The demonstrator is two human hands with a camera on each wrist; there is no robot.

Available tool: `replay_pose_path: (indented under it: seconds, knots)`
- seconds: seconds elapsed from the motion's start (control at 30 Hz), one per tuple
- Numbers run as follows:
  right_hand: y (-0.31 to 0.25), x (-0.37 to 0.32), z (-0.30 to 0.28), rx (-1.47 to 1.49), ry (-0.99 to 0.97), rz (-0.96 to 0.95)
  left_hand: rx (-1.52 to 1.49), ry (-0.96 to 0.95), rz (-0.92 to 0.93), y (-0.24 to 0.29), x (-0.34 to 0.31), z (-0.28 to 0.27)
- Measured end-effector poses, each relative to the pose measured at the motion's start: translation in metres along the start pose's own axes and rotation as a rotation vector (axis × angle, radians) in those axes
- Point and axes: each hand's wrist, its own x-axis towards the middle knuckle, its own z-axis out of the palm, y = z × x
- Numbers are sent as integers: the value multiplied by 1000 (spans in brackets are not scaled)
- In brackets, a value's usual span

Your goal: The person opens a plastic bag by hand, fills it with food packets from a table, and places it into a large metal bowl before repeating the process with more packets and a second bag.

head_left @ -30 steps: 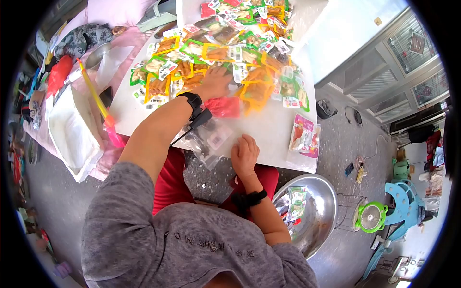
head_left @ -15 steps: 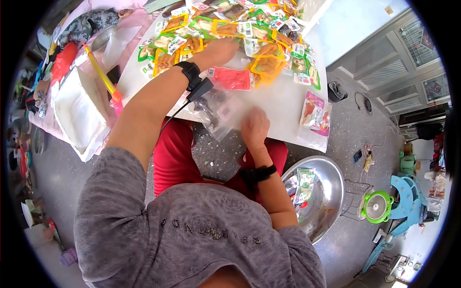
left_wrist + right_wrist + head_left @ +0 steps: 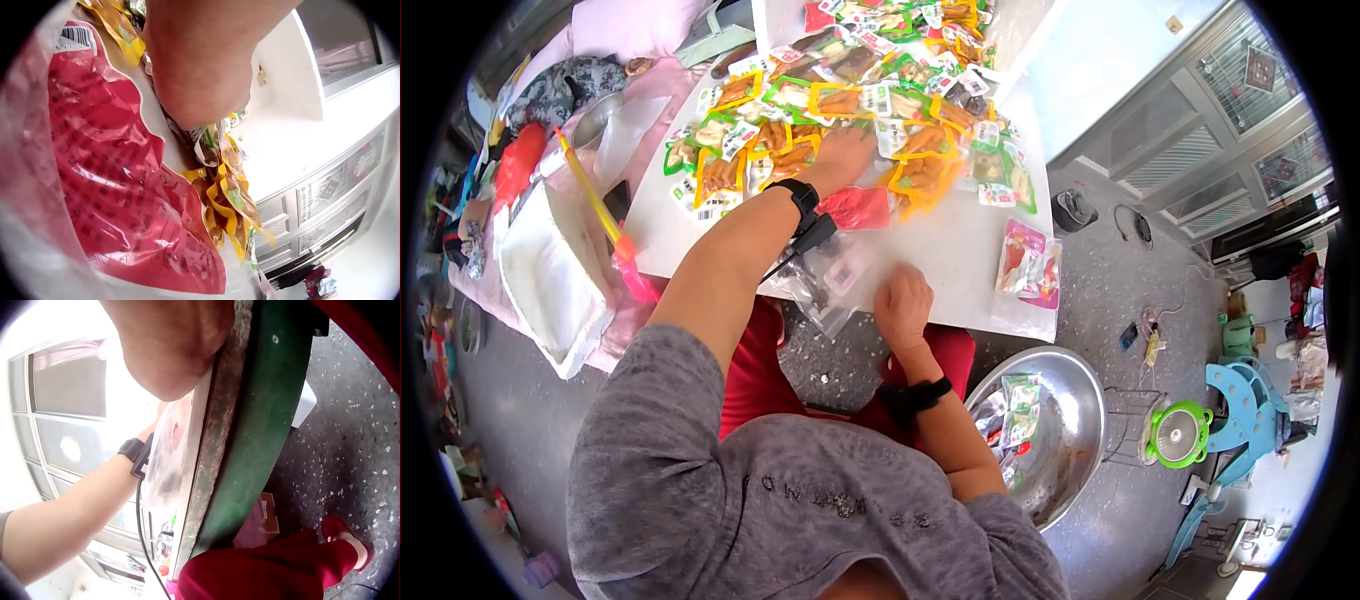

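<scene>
A: Where was the packet pile [image 3: 842,101]?
B: Beyond the red packet [image 3: 862,209]. The left hand [image 3: 844,158] met its near side; any pinch was indeterminable. The right hand [image 3: 903,301], fingers bent, lay bodyward.
A: Hazard?
B: The clear bag [image 3: 830,316] overhung bodyward; a snagged cable [image 3: 139,515] could have dragged it off.

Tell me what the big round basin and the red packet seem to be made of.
The basin looks like polished metal, probably stainless steel: silvery with bright reflections. The red packet seems glossy plastic film, creased with shiny highlights.
</scene>
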Motion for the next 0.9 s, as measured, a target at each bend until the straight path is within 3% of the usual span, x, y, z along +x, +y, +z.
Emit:
replay_pose_path:
  seconds: [0.33, 0.43, 0.53, 0.67, 0.73, 0.83, 0.9]
  knots:
    - [-3, 0, -1, -27, 30, -14, -117, 15, 196, -12, -1, -6]
    - [-3, 1, -2, -8, 33, -18, -326, 55, 175, -13, -11, -28]
    - [-2, 1, -1, 22, 64, -40, -552, -35, -47, -10, -21, -58]
    - [8, 1, 2, 87, 59, -67, -719, 65, -63, 0, -36, -83]
    - [10, 0, -1, 157, 19, -52, -657, 175, -6, 17, -53, -104]
    - [-3, 1, -20, 584, 75, 262, -448, 216, 127, 42, -80, -120]
    - [-23, 5, -47, 1283, 11, 649, -420, 309, 294, 62, -102, -126]
